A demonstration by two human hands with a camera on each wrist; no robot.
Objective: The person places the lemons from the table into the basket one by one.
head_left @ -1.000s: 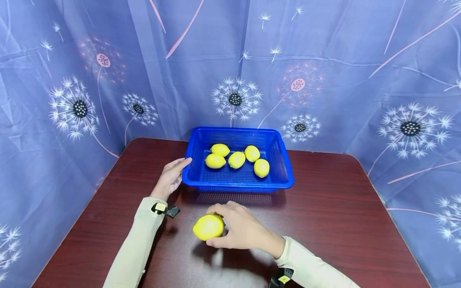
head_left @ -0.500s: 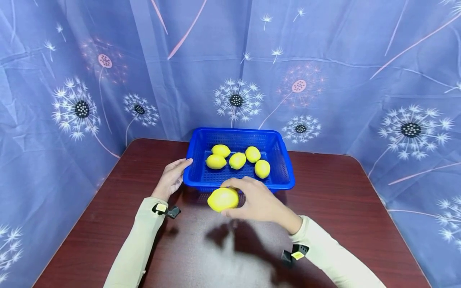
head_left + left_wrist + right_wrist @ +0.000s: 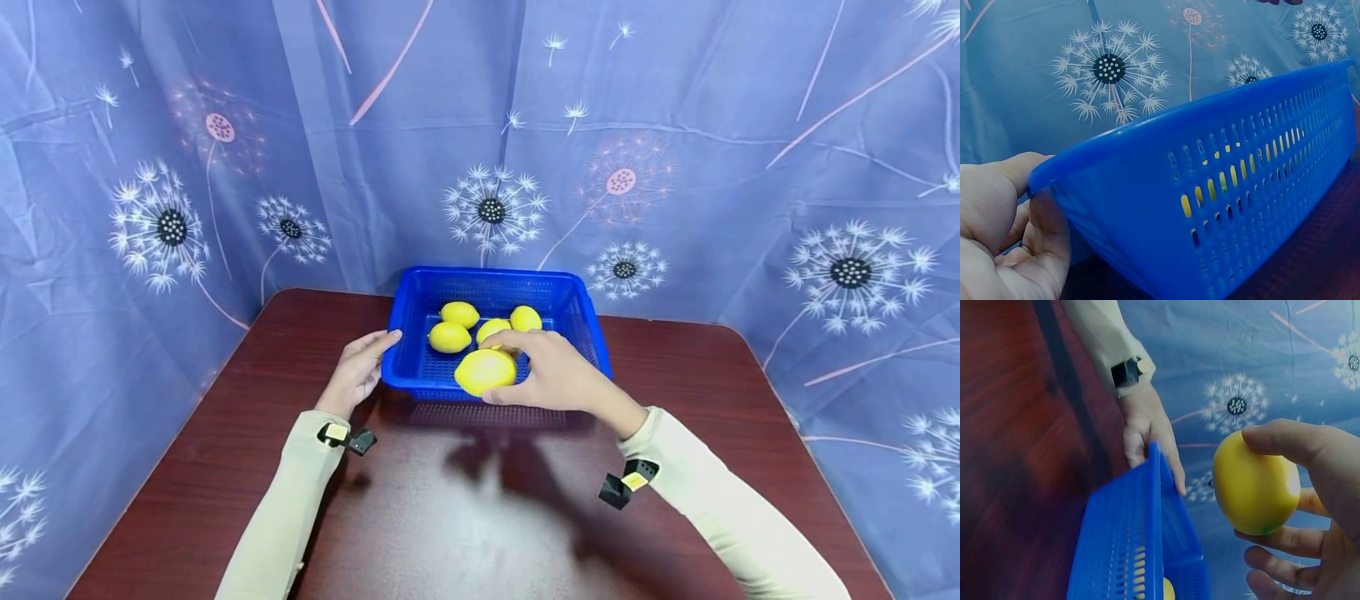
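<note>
A yellow lemon (image 3: 483, 372) is pinched between the thumb and fingers of my right hand (image 3: 558, 372), held over the front rim of a blue plastic basket (image 3: 498, 275). In the right wrist view the lemon (image 3: 1254, 484) is clear of the basket (image 3: 1116, 531). My left hand (image 3: 358, 371) grips the basket's left rim, thumb on top and fingers curled beneath, as the left wrist view shows with the hand (image 3: 1016, 225) at the rim. Several lemons (image 3: 450, 337) lie on the basket floor; the held lemon and right hand partly cover some of them.
The basket stands on a dark red-brown wooden table (image 3: 675, 400) near its back edge. Behind and beside the table hangs a blue curtain (image 3: 405, 183) with a dandelion print. Black wrist devices (image 3: 628, 483) sit on both sleeves.
My right hand has lifted the lemon from above the table in front, moving forward and right to the basket's front rim. The left hand and basket stay in place.
</note>
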